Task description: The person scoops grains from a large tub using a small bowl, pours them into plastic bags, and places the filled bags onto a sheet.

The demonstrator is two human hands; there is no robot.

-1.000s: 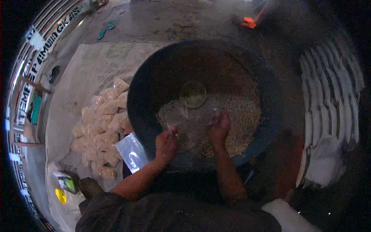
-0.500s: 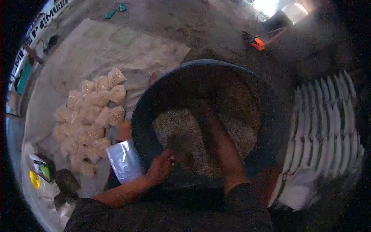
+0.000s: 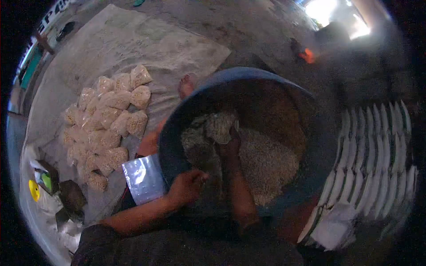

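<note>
A large blue-black tub (image 3: 248, 73) stands before me, partly filled with pale grain-like pieces (image 3: 262, 168). Inside it, my right hand (image 3: 228, 144) is closed at the edge of a rounded, pale load (image 3: 221, 126) of the pieces. It looks like a filled scoop or small bowl; dim light hides its exact kind. My left hand (image 3: 188, 186) is at the tub's near left side, its fingers pinched together. What they hold, if anything, is too dark to make out. Beside this hand, flat clear plastic bags (image 3: 144, 179) lie by my leg.
Several filled clear bags (image 3: 104, 119) are heaped on a pale ground sheet (image 3: 177, 48) at left. Rows of long whitish packs (image 3: 368, 155) lie at right, with a white plastic piece (image 3: 333, 226) at their near end. My bare foot (image 3: 186, 86) shows beyond the tub's left rim.
My right hand has come up from deep in the pieces and the pale load now shows at it. My left hand has shifted slightly. The view has tilted a little.
</note>
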